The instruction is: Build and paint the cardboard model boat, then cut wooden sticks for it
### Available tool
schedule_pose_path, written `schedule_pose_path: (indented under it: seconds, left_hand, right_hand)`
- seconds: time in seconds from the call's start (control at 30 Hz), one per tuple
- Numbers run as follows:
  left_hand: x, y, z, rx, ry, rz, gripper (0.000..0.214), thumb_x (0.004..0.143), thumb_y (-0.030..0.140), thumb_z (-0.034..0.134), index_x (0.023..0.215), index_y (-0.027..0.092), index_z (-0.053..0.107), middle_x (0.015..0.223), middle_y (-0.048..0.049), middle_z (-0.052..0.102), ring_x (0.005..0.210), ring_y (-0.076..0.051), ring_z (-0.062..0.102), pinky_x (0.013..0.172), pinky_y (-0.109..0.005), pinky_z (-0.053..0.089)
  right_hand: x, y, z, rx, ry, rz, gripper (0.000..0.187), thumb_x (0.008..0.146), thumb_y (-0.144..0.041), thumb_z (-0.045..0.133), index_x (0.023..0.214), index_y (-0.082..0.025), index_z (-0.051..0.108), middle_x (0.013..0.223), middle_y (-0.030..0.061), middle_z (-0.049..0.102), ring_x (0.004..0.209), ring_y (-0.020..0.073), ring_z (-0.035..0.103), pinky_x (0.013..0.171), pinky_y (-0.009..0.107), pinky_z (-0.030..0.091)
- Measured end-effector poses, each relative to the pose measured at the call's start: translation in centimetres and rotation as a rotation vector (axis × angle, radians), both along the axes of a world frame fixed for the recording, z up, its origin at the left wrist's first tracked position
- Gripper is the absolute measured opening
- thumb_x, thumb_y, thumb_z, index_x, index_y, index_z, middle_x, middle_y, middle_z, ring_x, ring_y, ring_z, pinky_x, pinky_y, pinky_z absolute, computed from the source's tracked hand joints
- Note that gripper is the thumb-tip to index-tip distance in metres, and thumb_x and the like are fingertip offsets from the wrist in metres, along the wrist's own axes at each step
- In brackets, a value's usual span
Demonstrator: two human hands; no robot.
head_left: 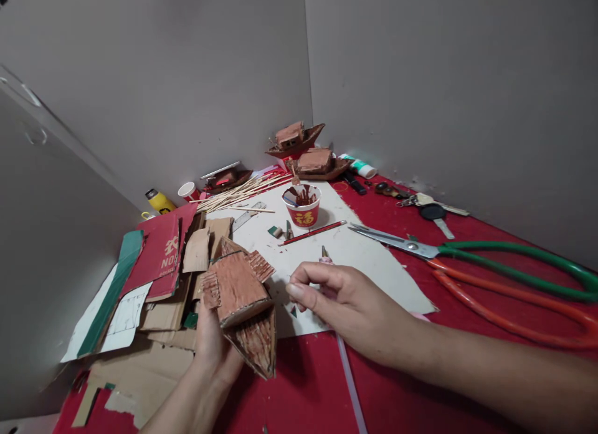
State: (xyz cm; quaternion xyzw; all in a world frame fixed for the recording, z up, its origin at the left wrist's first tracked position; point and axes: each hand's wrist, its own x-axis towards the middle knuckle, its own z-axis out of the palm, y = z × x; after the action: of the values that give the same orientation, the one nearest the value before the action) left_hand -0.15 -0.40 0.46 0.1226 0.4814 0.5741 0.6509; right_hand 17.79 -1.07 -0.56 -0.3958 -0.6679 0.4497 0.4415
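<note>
My left hand (212,344) is closed around the underside of a small brown-painted cardboard model boat (238,291), which is tilted with its cabin roof facing up. Ridged flaps stick out at both sides of the cabin. To the right of the boat, my right hand (343,303) has thumb and forefinger pinched together. Whatever lies between those fingertips, if anything, is too small to make out. A pinkish tool with a metal tip (324,253) shows just beyond that hand and is partly hidden by it. A pale translucent strip (349,384) runs down from beneath the wrist.
Large scissors (434,253) lie at right. A red paper cup (301,207) with brown paint stands on white board (392,278), near a red pencil (315,232). Cardboard pieces (163,316) are heaped at left. Thin sticks (243,191) and more model boats (317,163) sit behind.
</note>
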Motion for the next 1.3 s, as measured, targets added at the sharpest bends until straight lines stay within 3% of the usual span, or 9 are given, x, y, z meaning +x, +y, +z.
schedule_pose_path:
  seconds: [0.3,0.53,0.7,0.83,1.1,1.3]
  left_hand:
    - [-0.2,0.1,-0.3,0.044,-0.103,-0.024,0.038,0.09,0.035,0.046,0.116,0.014,0.065,0.095,-0.0107,0.075,0.098,-0.028,0.068,0.091,-0.044,0.052]
    - [-0.5,0.0,-0.1,0.055,-0.106,-0.041,0.039,0.092,0.035,0.044,0.116,0.013,0.065,0.096,-0.0117,0.075,0.099,-0.028,0.068,0.091,-0.043,0.052]
    - [-0.3,0.1,0.5,0.082,-0.041,-0.056,0.037,0.092,0.035,0.044,0.113,0.014,0.066,0.086,-0.0096,0.075,0.089,-0.027,0.07,0.085,-0.044,0.055]
    - [-0.4,0.2,0.4,0.04,0.022,-0.032,0.044,0.096,0.04,0.035,0.108,0.013,0.067,0.076,-0.0093,0.074,0.073,-0.025,0.07,0.078,-0.044,0.057]
    - [-0.9,0.3,-0.3,0.018,0.003,-0.063,0.048,0.096,0.041,0.03,0.104,0.01,0.066,0.071,-0.0112,0.073,0.062,-0.023,0.068,0.063,-0.037,0.056]
    - [-1.0,0.3,0.0,0.059,-0.03,-0.07,0.047,0.096,0.036,0.029,0.114,0.009,0.063,0.07,-0.0105,0.072,0.059,-0.023,0.066,0.057,-0.034,0.054]
  right_hand:
    - [0.1,-0.2,0.3,0.043,0.035,-0.004,0.038,0.097,-0.038,0.039,0.067,-0.018,0.053,0.059,-0.0024,0.049,0.054,0.0103,0.046,0.057,0.023,0.04]
    - [0.3,-0.4,0.6,0.065,0.04,-0.035,0.028,0.092,-0.036,0.048,0.07,-0.019,0.051,0.06,-0.0038,0.047,0.053,0.0094,0.043,0.051,0.022,0.037]
    - [0.3,-0.2,0.3,0.015,0.1,-0.043,0.018,0.09,-0.033,0.051,0.078,-0.019,0.051,0.059,-0.0052,0.046,0.047,0.0074,0.041,0.046,0.021,0.038]
    - [0.2,-0.2,0.1,0.034,0.082,-0.003,0.015,0.091,-0.029,0.049,0.08,-0.018,0.051,0.059,-0.0054,0.048,0.044,0.0067,0.042,0.046,0.021,0.039]
    - [0.2,-0.3,-0.1,0.06,0.003,0.032,0.028,0.094,-0.037,0.044,0.075,-0.018,0.052,0.058,-0.0041,0.048,0.047,0.0087,0.045,0.048,0.022,0.039]
    - [0.4,-0.2,0.0,0.162,-0.138,0.043,0.031,0.094,-0.037,0.046,0.071,-0.018,0.054,0.055,-0.0034,0.049,0.052,0.0102,0.046,0.052,0.022,0.038]
